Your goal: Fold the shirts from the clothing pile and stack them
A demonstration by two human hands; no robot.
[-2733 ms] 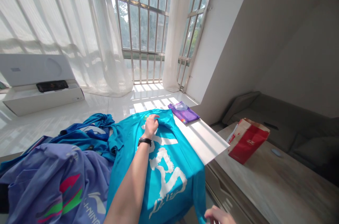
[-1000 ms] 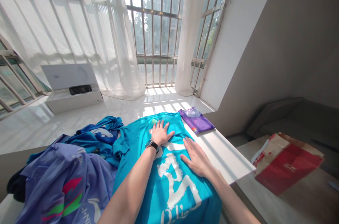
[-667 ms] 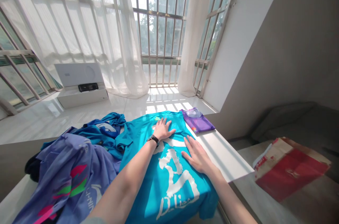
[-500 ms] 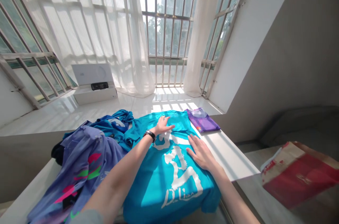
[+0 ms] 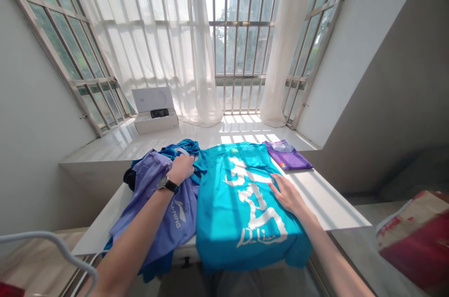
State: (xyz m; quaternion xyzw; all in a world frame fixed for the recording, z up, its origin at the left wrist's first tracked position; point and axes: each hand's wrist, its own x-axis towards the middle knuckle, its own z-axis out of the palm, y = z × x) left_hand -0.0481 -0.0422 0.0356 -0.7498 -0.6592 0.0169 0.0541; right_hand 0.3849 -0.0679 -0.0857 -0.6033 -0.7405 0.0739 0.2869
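A turquoise T-shirt [image 5: 224, 227] with white lettering lies spread on the white table, its lower end hanging over the front edge. My right hand [image 5: 287, 195] rests flat on its right side, fingers stretched out. To the left is a heap with a lavender shirt [image 5: 185, 222] on top, bearing a white logo. My left hand [image 5: 181, 169], with a watch on its wrist, is closed at the upper edge of this shirt; its fingertips are partly hidden. Crumpled blue-teal clothing [image 5: 189, 144] lies just behind that hand.
A folded purple garment [image 5: 289, 155] lies at the table's [image 5: 336, 213] back right. On the window sill stands an open white box [image 5: 156, 122] with a dark device in it. A red and beige bag [image 5: 417, 241] is at right. A grey cable [image 5: 52, 241] curves in the lower left.
My left hand has left the turquoise shirt and closed at the heap on the left. The lavender shirt has shifted, showing a white logo instead of its pink and green print. The view has turned left.
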